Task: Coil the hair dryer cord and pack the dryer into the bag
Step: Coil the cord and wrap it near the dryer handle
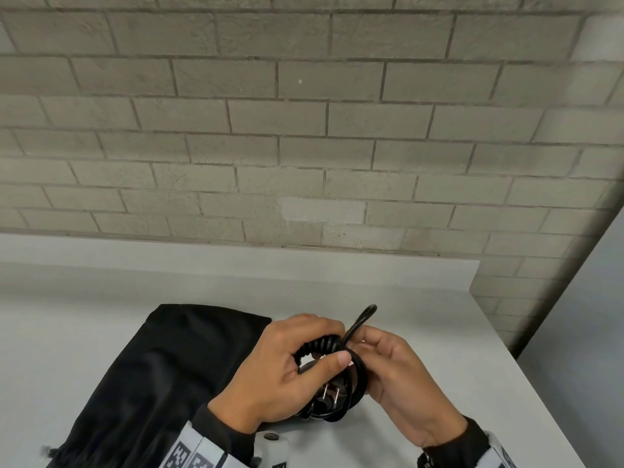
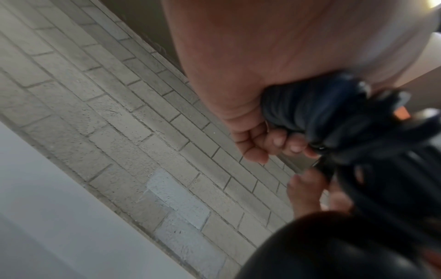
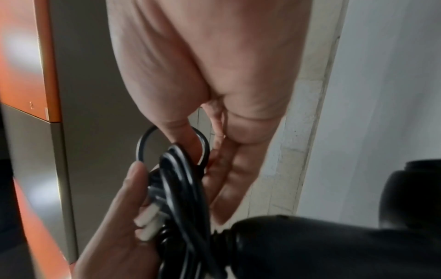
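Gripping the coiled cord (image 1: 332, 373) beside the bag (image 1: 162, 376), left hand (image 1: 280, 376) and right hand (image 1: 395, 373) both pinch it; a loosened pinch risks the loops springing apart.

Head camera looks forward and down from above the table (image 1: 101, 315) toward the brick wall (image 1: 304, 130); both wrist cameras sit close along the palms, sharing the coiled cord (image 3: 176, 181).
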`<act>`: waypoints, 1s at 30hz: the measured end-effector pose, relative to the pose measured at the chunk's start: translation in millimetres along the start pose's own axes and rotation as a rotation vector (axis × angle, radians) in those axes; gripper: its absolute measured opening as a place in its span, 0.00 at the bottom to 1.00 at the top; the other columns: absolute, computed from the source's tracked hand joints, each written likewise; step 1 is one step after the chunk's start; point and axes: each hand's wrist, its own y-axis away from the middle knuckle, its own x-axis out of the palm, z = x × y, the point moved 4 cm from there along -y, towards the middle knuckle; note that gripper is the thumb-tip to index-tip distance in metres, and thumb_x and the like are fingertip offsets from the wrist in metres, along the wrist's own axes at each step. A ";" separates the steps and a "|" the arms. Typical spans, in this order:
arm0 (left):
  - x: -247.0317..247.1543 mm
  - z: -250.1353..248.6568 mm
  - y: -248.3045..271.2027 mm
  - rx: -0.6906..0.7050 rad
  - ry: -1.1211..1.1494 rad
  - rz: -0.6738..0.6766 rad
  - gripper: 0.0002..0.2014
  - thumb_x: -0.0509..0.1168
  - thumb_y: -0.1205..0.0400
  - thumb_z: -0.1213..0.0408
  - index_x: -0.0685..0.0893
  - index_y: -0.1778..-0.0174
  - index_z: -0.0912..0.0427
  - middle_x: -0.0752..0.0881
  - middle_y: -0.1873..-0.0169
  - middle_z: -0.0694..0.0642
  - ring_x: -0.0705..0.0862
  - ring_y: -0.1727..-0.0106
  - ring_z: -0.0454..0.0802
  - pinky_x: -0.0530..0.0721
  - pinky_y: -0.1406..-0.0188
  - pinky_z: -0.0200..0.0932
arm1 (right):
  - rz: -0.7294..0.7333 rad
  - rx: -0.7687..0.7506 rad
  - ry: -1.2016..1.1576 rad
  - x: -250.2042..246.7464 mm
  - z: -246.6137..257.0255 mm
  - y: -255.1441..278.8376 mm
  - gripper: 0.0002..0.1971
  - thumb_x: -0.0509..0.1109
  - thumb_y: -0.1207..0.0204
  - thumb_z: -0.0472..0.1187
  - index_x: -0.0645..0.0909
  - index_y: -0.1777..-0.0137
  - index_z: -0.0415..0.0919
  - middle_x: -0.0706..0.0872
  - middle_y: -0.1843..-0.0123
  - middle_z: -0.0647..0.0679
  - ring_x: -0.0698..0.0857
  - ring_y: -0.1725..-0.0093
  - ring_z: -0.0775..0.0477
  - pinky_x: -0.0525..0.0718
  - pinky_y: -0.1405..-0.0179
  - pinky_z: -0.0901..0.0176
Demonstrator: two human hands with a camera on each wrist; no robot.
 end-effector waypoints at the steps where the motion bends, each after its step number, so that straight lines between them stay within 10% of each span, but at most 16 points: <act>1: 0.1 -0.1 0.1 -0.003 0.006 -0.001 0.11 0.67 0.17 0.51 0.88 0.44 0.52 0.88 0.58 0.47 0.87 0.54 0.49 0.84 0.55 0.46 | 0.007 0.003 -0.029 2.4 -1.5 1.6 0.13 0.70 0.22 0.41 0.83 0.43 0.33 0.86 0.45 0.22 0.86 0.50 0.31 0.85 0.50 0.46; 7: -1.2 2.1 0.0 -0.031 0.024 -0.046 0.11 0.67 0.17 0.52 0.88 0.45 0.53 0.88 0.59 0.49 0.87 0.56 0.54 0.84 0.56 0.50 | 0.080 -0.096 -0.165 11.6 -8.5 14.4 0.35 0.79 0.32 0.55 0.73 0.29 0.39 0.88 0.43 0.31 0.88 0.43 0.33 0.86 0.45 0.48; 15: -1.6 3.9 -0.6 -0.059 0.032 -0.066 0.08 0.68 0.17 0.53 0.87 0.48 0.51 0.86 0.61 0.44 0.86 0.58 0.48 0.81 0.57 0.36 | 0.146 -0.198 0.225 19.1 -5.0 29.7 0.67 0.90 0.50 0.39 0.46 0.20 0.62 0.87 0.37 0.47 0.84 0.33 0.43 0.80 0.34 0.57; 19: 0.9 4.5 -1.3 -0.054 0.022 -0.072 0.07 0.69 0.18 0.53 0.87 0.48 0.51 0.86 0.61 0.43 0.86 0.58 0.48 0.81 0.58 0.35 | -0.097 -0.264 0.335 19.4 -6.5 31.5 0.51 0.82 0.36 0.41 0.53 0.22 0.66 0.91 0.45 0.50 0.88 0.41 0.49 0.78 0.32 0.52; 23: 0.7 5.5 -0.4 -0.070 0.036 -0.066 0.08 0.68 0.17 0.52 0.87 0.48 0.51 0.86 0.62 0.47 0.86 0.58 0.52 0.84 0.58 0.45 | -0.174 -0.395 0.574 21.2 -2.2 34.5 0.43 0.78 0.28 0.38 0.56 0.24 0.68 0.90 0.53 0.62 0.87 0.47 0.63 0.74 0.46 0.80; 30: 1.6 3.9 -2.0 -0.074 0.039 -0.052 0.08 0.68 0.17 0.53 0.86 0.49 0.52 0.86 0.62 0.47 0.85 0.59 0.51 0.83 0.59 0.44 | -0.365 -0.897 0.837 16.7 19.8 43.2 0.10 0.74 0.28 0.48 0.83 0.46 0.56 0.81 0.44 0.56 0.83 0.46 0.51 0.80 0.51 0.68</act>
